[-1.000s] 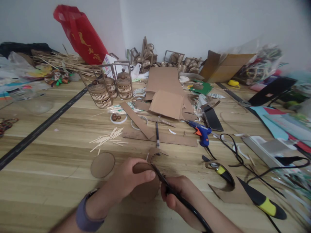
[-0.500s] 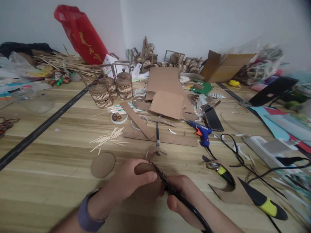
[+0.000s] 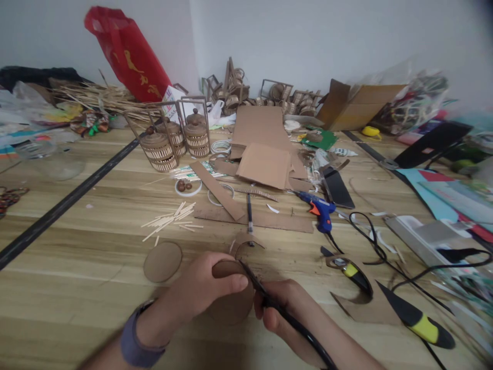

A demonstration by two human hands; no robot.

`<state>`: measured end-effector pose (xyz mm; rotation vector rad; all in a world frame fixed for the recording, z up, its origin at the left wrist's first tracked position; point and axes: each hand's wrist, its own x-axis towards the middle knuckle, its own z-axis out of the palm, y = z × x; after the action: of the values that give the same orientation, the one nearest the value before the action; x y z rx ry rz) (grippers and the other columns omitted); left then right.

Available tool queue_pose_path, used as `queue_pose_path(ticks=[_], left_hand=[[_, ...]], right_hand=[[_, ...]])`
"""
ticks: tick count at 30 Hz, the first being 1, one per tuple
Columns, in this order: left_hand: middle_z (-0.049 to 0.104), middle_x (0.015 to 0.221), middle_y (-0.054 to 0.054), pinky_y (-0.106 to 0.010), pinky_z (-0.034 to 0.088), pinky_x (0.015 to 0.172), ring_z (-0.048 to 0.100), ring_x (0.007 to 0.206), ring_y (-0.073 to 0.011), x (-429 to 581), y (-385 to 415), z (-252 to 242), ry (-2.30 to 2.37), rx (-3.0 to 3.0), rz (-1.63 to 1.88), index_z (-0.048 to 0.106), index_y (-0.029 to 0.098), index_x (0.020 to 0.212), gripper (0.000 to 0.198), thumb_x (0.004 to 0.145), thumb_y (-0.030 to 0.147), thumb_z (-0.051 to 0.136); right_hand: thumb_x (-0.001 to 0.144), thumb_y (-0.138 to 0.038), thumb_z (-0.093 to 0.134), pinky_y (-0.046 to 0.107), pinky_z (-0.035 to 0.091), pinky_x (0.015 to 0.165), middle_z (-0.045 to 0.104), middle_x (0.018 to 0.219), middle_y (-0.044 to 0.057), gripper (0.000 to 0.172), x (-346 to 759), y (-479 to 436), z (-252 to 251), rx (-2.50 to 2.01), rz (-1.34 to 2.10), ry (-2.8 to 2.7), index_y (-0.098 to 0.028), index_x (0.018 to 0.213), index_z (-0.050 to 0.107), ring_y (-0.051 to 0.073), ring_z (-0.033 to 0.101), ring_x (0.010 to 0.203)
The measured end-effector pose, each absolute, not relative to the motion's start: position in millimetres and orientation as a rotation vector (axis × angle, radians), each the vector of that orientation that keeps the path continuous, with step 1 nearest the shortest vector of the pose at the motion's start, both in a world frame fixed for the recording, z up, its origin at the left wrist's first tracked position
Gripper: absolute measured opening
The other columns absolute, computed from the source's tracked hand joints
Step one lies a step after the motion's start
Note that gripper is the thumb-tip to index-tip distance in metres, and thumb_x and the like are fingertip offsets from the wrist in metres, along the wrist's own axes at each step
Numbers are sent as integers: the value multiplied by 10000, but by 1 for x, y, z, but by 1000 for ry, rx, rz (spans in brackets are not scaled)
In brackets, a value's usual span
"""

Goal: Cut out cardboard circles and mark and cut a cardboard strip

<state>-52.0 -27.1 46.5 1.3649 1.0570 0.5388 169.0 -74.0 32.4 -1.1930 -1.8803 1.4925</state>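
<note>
My left hand grips a round piece of brown cardboard, thumb on top and fingers behind its far edge. Black-handled scissors are in my right hand, their blades lying along the disc's upper right edge. Beyond that edge a thin curved cardboard offcut lies across the lower end of a black pen. Another cardboard disc rests flat on the table, left of my left hand.
A blue glue gun with its cord lies to the right, near a yellow-and-black tool and cardboard scraps. Thin wooden sticks and lidded baskets are at left. Stacked cardboard sits farther back.
The scissor blades and both hands have shifted very slightly left along with the disc. The curved offcut by the pen has moved a little. Both grips stay the same.
</note>
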Motion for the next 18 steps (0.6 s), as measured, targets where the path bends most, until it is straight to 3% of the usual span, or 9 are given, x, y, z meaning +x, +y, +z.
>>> queue_pose_path(ticks=[9, 15, 18], left_hand=[[830, 1000, -16, -335, 518, 897, 721, 1016, -281, -54, -28, 46, 1077, 1344, 553, 819, 232, 991, 320, 787, 475, 772], [828, 1050, -48, -362, 515, 940, 717, 1055, -306, -48, -30, 46, 1050, 1338, 582, 814, 200, 1025, 382, 772, 482, 763], [829, 1044, -45, -356, 519, 928, 719, 1052, -300, -47, -30, 46, 1031, 1338, 576, 811, 198, 1033, 371, 779, 463, 757]], right_hand=[[787, -968, 359, 237, 278, 498, 461, 637, -19, 834, 164, -73, 32, -1146, 1498, -1818, -165, 766, 583, 121, 398, 572], [853, -919, 362, 245, 243, 507, 336, 668, -43, 737, 158, -71, 36, -1044, 1480, -1794, -199, 729, 457, 118, 275, 605], [871, -902, 361, 254, 227, 511, 353, 681, -36, 720, 158, -72, 37, -1043, 1464, -1805, -200, 741, 454, 123, 287, 613]])
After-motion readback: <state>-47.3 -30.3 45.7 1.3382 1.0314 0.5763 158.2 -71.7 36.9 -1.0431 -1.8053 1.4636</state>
